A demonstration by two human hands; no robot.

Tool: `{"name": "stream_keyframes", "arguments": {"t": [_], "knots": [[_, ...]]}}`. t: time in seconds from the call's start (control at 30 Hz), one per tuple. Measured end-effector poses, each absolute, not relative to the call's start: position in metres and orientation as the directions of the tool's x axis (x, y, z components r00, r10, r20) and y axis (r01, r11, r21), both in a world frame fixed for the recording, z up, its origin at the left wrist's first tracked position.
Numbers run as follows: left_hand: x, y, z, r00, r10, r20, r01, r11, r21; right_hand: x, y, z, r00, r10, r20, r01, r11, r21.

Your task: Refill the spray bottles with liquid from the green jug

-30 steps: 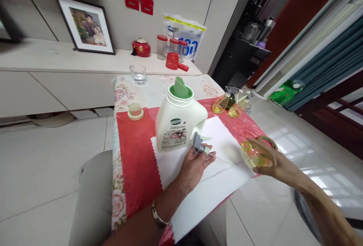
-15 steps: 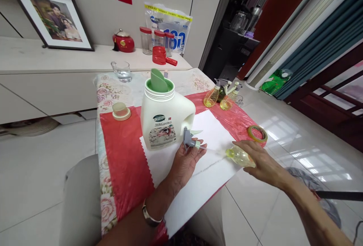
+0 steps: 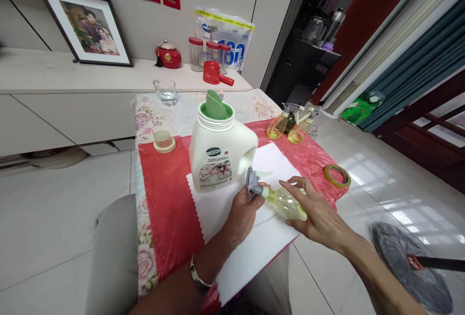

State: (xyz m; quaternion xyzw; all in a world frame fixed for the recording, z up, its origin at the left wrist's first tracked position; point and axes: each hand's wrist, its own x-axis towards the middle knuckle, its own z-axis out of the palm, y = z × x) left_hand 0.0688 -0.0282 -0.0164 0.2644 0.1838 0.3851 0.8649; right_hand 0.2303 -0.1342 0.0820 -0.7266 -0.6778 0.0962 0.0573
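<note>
My left hand point(image 3: 244, 211) is closed around a grey spray trigger head point(image 3: 253, 184) with a pale green collar. In my right hand point(image 3: 314, 211) lies a clear yellowish spray bottle point(image 3: 286, 202), tilted nearly on its side. Its neck meets the collar of the trigger head; whether the threads are engaged I cannot tell. Both are held above a white sheet point(image 3: 250, 257). Just behind my left hand stands a big white detergent jug point(image 3: 221, 150), with a green spout point(image 3: 215, 106) in its uncapped mouth.
A pale cap point(image 3: 164, 142) sits left of the jug on red plastic film point(image 3: 163, 194). Several spray bottles point(image 3: 278, 125) stand at the back right, and a tape roll point(image 3: 337, 176) lies at the right edge. A glass cup point(image 3: 166, 92) is at the back left.
My right hand has brought the bottle leftward to the trigger head, so the gap between them has closed and the thin tube is inside the bottle. The view has shifted slightly.
</note>
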Motion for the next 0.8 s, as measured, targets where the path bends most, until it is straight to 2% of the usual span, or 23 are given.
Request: {"name": "stream_keyframes", "arguments": {"t": [0.2, 0.3, 0.5, 0.63, 0.73, 0.8], "knots": [[0.068, -0.027, -0.007, 0.639, 0.753, -0.157, -0.597, 0.614, 0.516, 0.234, -0.135, 0.077, -0.011, 0.998, 0.063, 0.946, 0.031, -0.322], [0.067, -0.028, -0.006, 0.654, 0.737, -0.170, -0.573, 0.629, 0.525, 0.237, -0.136, 0.075, -0.011, 0.999, 0.051, 0.926, 0.030, -0.375], [0.065, -0.028, -0.007, 0.717, 0.687, -0.120, -0.564, 0.672, 0.480, 0.241, -0.136, 0.072, 0.043, 0.997, 0.068, 0.805, 0.006, -0.593], [0.061, -0.027, -0.005, 0.747, 0.658, -0.098, -0.561, 0.703, 0.437, 0.241, -0.139, 0.056, 0.162, 0.986, 0.043, 0.603, -0.064, -0.795], [0.059, -0.026, -0.003, 0.750, 0.652, -0.109, -0.557, 0.712, 0.427, 0.239, -0.142, 0.035, 0.324, 0.944, -0.060, 0.351, -0.179, -0.919], [0.059, -0.025, -0.003, 0.742, 0.661, -0.114, -0.565, 0.707, 0.425, 0.236, -0.144, 0.024, 0.446, 0.884, -0.138, 0.170, -0.235, -0.957]]}}
